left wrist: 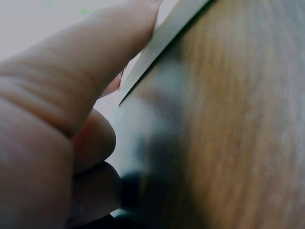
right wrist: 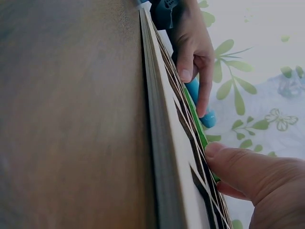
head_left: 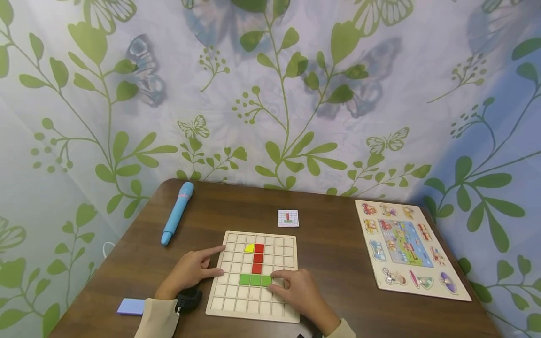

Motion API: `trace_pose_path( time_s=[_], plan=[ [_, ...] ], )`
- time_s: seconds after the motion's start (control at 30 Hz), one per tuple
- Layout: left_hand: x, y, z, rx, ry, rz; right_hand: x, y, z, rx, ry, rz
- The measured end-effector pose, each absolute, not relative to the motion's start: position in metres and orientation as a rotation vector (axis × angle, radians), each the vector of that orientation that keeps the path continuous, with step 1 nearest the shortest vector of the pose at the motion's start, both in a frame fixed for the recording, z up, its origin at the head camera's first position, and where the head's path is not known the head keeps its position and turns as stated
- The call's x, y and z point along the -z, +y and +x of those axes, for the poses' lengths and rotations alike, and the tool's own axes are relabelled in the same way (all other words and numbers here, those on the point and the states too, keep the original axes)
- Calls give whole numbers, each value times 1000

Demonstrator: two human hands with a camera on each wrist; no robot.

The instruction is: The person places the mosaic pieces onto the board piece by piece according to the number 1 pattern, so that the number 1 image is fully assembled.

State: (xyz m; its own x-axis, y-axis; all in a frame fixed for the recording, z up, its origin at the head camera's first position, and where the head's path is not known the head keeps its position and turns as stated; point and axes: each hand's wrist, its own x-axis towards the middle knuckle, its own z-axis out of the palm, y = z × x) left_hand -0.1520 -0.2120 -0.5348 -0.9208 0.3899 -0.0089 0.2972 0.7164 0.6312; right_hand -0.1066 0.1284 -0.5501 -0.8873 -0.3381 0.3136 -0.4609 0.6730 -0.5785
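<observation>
Head view high, downward; wrist views close, sharing grid board (head_left: 253, 274).

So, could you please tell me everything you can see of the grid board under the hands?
The grid board looks like pale wood, square, cut into rows of small cells. It lies flat on the brown table. One yellow tile, three red tiles in a column and three green tiles in a row sit in its cells. The left hand touches its left edge with straight fingers; the right hand rests on it by the green tiles.
</observation>
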Motion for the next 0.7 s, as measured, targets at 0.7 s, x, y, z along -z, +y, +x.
trace_pose_path(
  time_s=[0.7],
  plan=[
    [526, -215, -158, -951, 2786, 560, 553, 139, -111, -1095, -2564, 735]
  ],
)
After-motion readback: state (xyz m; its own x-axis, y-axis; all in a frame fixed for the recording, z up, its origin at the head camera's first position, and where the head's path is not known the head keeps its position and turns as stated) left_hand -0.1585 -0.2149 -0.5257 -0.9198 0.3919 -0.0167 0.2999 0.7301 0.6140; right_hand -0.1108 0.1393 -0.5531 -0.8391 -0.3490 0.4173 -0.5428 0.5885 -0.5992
